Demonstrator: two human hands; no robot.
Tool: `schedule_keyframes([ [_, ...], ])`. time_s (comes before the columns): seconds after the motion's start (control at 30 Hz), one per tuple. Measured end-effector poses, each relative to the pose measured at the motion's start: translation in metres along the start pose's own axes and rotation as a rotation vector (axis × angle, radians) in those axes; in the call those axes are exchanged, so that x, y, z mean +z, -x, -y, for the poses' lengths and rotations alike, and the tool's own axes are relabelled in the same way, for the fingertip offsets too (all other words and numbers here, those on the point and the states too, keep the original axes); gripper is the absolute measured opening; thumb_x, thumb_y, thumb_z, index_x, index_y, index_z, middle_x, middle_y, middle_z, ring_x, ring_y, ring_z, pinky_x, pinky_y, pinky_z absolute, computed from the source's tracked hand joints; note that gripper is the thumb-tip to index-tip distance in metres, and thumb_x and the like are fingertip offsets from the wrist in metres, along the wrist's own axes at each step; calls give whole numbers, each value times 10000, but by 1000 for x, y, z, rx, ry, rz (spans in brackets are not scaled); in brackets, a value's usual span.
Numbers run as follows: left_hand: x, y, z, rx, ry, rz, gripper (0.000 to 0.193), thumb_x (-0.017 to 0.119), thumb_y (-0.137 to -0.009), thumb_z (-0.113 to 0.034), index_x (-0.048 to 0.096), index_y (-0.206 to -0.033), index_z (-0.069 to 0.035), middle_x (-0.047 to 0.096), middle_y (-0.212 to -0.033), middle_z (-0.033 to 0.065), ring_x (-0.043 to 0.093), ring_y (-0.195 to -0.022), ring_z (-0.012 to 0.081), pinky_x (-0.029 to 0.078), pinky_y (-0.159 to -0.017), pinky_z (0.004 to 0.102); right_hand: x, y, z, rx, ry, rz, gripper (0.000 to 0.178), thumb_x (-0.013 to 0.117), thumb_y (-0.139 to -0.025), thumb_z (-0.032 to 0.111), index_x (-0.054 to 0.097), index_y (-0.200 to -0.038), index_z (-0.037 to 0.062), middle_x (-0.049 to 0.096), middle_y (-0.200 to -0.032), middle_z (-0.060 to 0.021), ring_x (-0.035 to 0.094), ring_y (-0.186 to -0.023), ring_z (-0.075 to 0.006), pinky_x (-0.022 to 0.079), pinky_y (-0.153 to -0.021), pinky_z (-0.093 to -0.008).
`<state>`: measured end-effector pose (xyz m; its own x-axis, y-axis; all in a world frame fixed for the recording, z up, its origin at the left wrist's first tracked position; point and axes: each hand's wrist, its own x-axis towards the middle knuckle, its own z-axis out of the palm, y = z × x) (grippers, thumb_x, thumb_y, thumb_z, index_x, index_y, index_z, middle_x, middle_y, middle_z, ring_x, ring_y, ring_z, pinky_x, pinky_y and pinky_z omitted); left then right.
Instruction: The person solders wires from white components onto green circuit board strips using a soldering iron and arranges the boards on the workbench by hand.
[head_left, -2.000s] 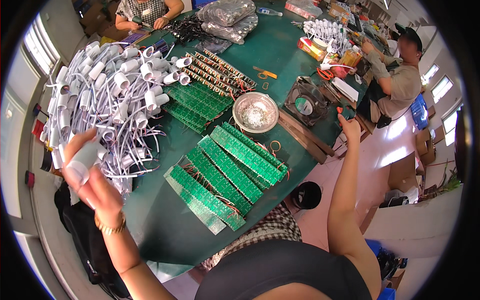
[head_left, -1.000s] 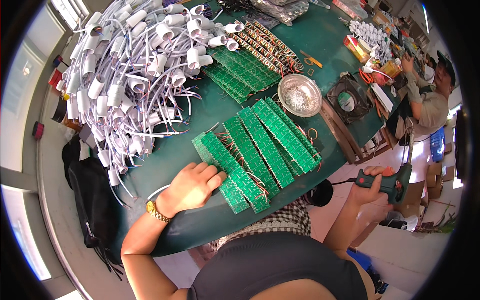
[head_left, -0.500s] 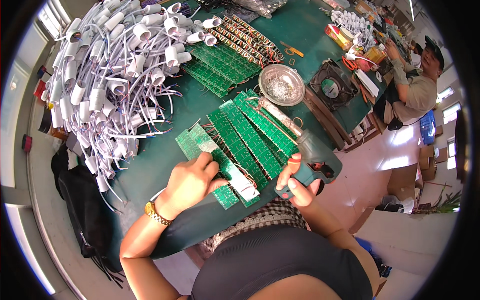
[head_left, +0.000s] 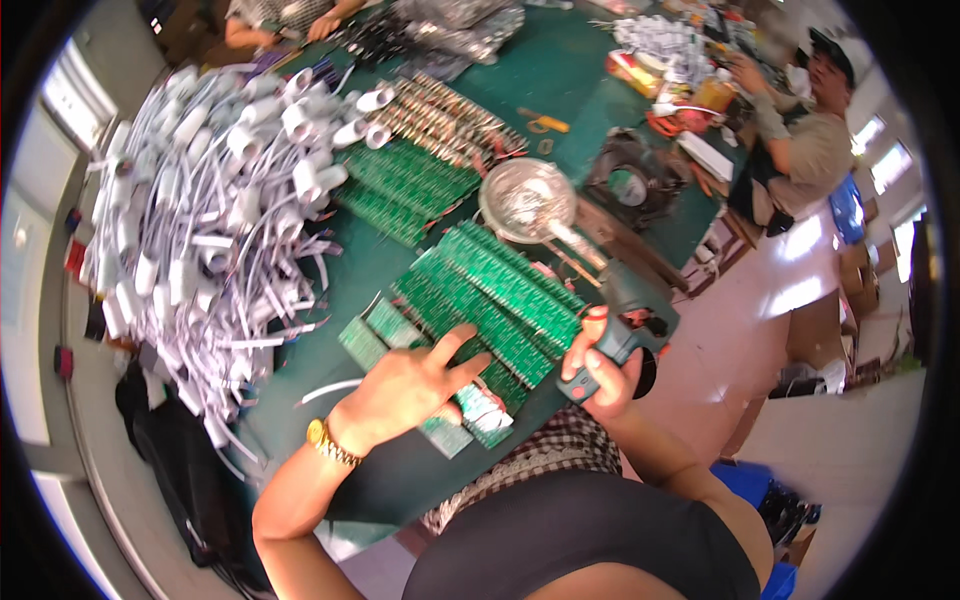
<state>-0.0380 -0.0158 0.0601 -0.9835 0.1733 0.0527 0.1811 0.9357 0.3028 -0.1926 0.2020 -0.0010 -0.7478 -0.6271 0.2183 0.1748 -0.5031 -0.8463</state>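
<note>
Saw at far left a tangled heap of white cylindrical plastic sockets point(head_left: 220, 200) with white cables, piled on the dark green counter point(head_left: 545, 85). Noted a loose white cable end point(head_left: 335, 389) just left of the left hand, and on that wrist a gold metal watch point(head_left: 331, 443). Found the left grip point(head_left: 405, 390) spread, fingers apart, over the nearest long green circuit-board strips point(head_left: 490, 320); could not tell, for blur, about contact beneath the thumb. Saw the strips lying side by side on the counter, beneath and beyond the left grip, just beside the right. Noted behind them a round silver metal bowl point(head_left: 487, 212). Found the right grip point(head_left: 605, 375) closed around the handle of a dark green pistol-shaped tool point(head_left: 645, 305), silvery barrel pointing up-left to the bowl's near rim; could not tell whether touching. Saw beyond a black square fan point(head_left: 628, 187), then a beige-shirted co-worker point(head_left: 825, 150) at far right.
</note>
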Motion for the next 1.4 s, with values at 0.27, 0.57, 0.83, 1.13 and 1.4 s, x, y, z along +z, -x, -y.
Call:
schedule_keyframes([
  [0.27,6,9,-38,-193,-65,128,703,769,-715,-265,457,-1280,12,399,-1369,227,649,-762,339,538,-630,381,-14,-11,-15,117,-327,-81,415,619,-839,65,458,-1222,52,559,-844,-79,555,-714,-171,479,-634,-327],
  [0.57,33,3,-78,-442,-380,164,1226,692,-540,-707,326,-1415,69,275,-1482,309,659,-619,302,534,-524,344,-28,-12,-20,58,-335,-101,422,630,-857,137,445,-1224,43,535,-783,-64,542,-663,-168,438,-633,-313],
  [0.83,14,-19,-99,-607,-245,411,1323,787,-531,-642,154,-1479,31,143,-1517,317,609,-1013,359,546,-776,394,-24,-15,-12,92,-323,-104,219,595,-835,111,499,-1024,55,524,-756,-33,546,-641,-140,426,-619,-288],
  [1.13,20,-14,-99,-525,-185,322,1287,810,-579,-571,144,-1447,106,203,-1496,316,506,-1184,392,520,-872,402,-21,-15,-10,109,-331,-103,229,594,-841,83,498,-1045,45,523,-801,-40,542,-652,-148,440,-620,-301],
  [1.4,29,-7,-83,-362,-262,218,1252,791,-554,-600,250,-1424,121,279,-1465,334,604,-1018,369,546,-776,379,-26,-14,-22,73,-354,-78,414,631,-850,117,452,-1214,34,528,-804,-49,526,-656,-151,438,-620,-298],
])
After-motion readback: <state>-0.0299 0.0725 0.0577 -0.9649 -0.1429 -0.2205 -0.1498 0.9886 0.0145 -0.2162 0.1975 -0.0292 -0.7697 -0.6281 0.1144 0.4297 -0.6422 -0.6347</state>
